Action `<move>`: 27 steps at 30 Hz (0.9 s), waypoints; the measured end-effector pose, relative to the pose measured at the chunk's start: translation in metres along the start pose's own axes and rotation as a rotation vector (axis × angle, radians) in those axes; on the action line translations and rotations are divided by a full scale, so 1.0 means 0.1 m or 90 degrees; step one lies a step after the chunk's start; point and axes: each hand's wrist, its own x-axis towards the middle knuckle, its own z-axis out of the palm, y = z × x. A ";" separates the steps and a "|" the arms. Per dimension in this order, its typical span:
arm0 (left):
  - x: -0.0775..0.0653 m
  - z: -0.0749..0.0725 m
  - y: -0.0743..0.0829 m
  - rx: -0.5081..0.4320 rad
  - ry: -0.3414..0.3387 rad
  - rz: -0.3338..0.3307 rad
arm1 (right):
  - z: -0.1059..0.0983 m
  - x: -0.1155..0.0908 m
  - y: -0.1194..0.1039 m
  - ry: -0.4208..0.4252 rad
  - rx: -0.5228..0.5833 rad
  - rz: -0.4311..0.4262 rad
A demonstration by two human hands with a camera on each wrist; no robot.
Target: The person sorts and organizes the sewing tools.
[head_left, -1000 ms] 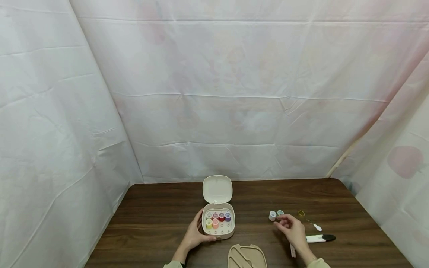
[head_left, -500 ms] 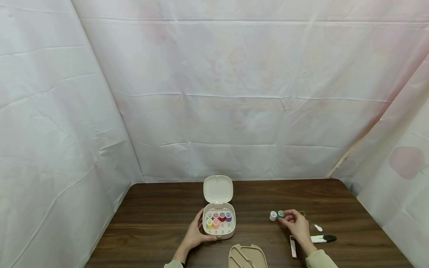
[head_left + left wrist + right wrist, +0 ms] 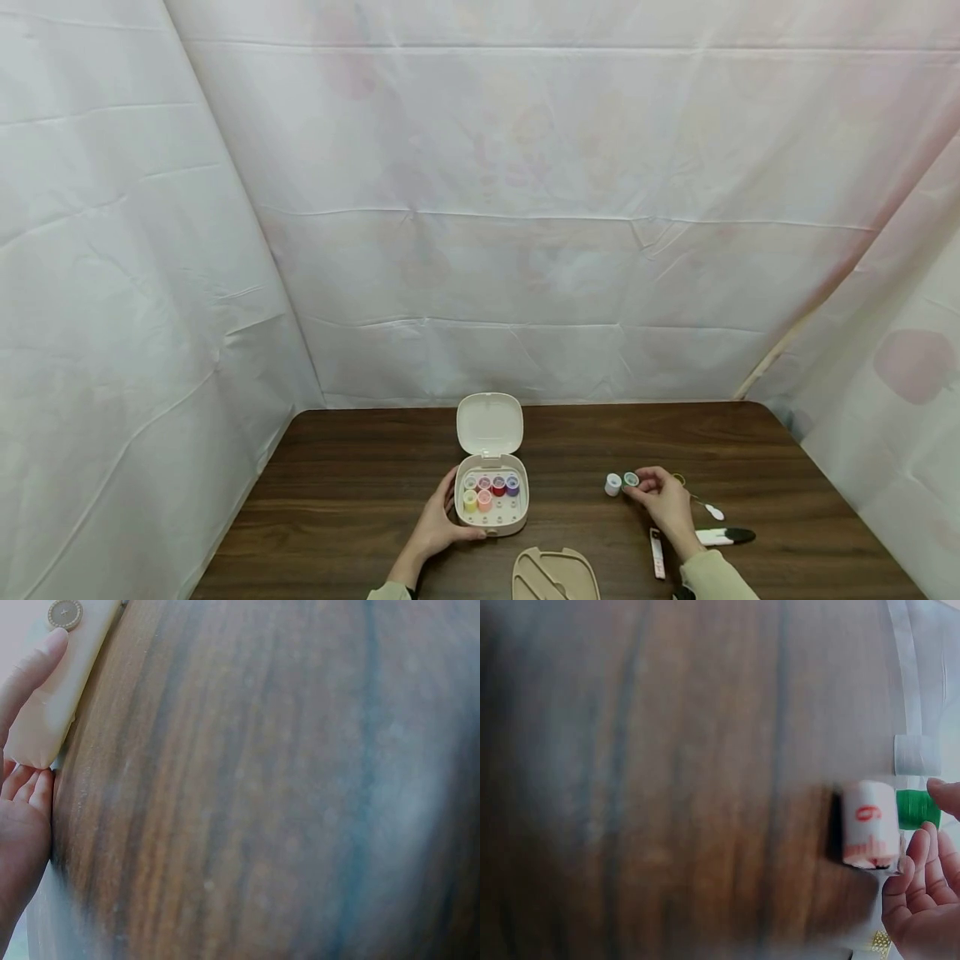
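Observation:
My left hand [image 3: 437,523] grips a beige sewing box [image 3: 517,523] with its lid [image 3: 490,423] raised. The thumb lies at the front by a round button [image 3: 65,613], and the other fingers are along the left side. Inside, thread spools, among them a yellow spool [image 3: 470,501] and a peach spool [image 3: 484,501], stand on a pegged insert; several pegs are bare. On the right, my right hand [image 3: 667,508] pinches a green thread spool [image 3: 915,809] between thumb and fingertips. A white thread spool [image 3: 612,485] stands just left of it.
A beige compartment tray [image 3: 555,575] lies at the table's front. Around the right hand are a rolled tape measure [image 3: 868,821], a gold thimble [image 3: 881,943], a needle threader [image 3: 714,511] and a black-and-white tool [image 3: 723,537]. White cloth [image 3: 465,250] hangs behind the table.
My right hand has shifted slightly right and up, and its fingertips have come onto the green spool. The left hand keeps its hold on the box.

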 end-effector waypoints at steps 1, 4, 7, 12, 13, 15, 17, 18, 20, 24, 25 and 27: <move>0.00 0.00 0.00 -0.001 0.001 0.003 | 0.00 0.00 0.00 0.000 -0.002 0.002; -0.01 0.00 0.00 0.004 0.001 0.008 | 0.00 0.00 -0.01 0.003 -0.007 0.005; -0.01 0.01 0.00 0.006 0.000 -0.003 | 0.00 0.00 0.00 0.006 -0.009 0.006; -0.01 0.02 0.00 0.006 -0.004 -0.020 | -0.01 0.00 0.02 0.005 -0.014 0.014; 0.00 0.02 0.00 0.005 -0.005 -0.020 | -0.01 0.00 0.02 0.006 -0.015 0.015; 0.00 0.02 -0.01 0.005 -0.005 -0.020 | -0.02 -0.01 0.03 0.009 -0.018 0.013; 0.01 0.02 -0.02 0.005 -0.004 -0.017 | -0.03 -0.01 0.03 0.014 -0.019 0.008; 0.01 0.01 -0.02 0.005 -0.004 -0.015 | -0.03 -0.02 0.03 0.015 -0.020 0.006; 0.01 0.01 -0.03 0.004 -0.004 -0.012 | -0.04 -0.03 0.04 0.019 -0.023 0.002; 0.02 0.01 -0.03 0.001 -0.004 -0.007 | -0.04 -0.05 0.04 0.029 -0.030 -0.012; 0.01 0.01 -0.02 0.000 -0.003 -0.008 | -0.04 -0.06 0.04 0.032 -0.030 -0.017; 0.01 0.02 -0.02 0.001 -0.002 -0.009 | -0.05 -0.07 0.02 0.037 -0.027 -0.026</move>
